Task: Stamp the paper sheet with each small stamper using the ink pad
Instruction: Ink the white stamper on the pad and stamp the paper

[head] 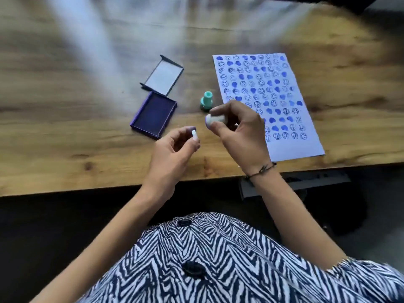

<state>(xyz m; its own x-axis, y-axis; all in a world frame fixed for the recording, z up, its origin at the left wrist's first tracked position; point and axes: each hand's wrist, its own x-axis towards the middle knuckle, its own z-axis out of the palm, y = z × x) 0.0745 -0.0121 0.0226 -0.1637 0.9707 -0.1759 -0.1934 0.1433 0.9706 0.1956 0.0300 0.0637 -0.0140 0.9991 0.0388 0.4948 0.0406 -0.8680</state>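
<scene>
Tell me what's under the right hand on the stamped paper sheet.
Rows of blue smiley and heart prints cover the white paper sheet. The right hand, holding a small white stamper, hides its lower-left corner.

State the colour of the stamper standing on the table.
Teal green stamper, seen in the head view.

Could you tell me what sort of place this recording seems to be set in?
Probably a desk at home or in an office, used for craft: a wood-grain table, an open ink pad with its lid alongside, and a paper sheet covered in blue stamps.
</scene>
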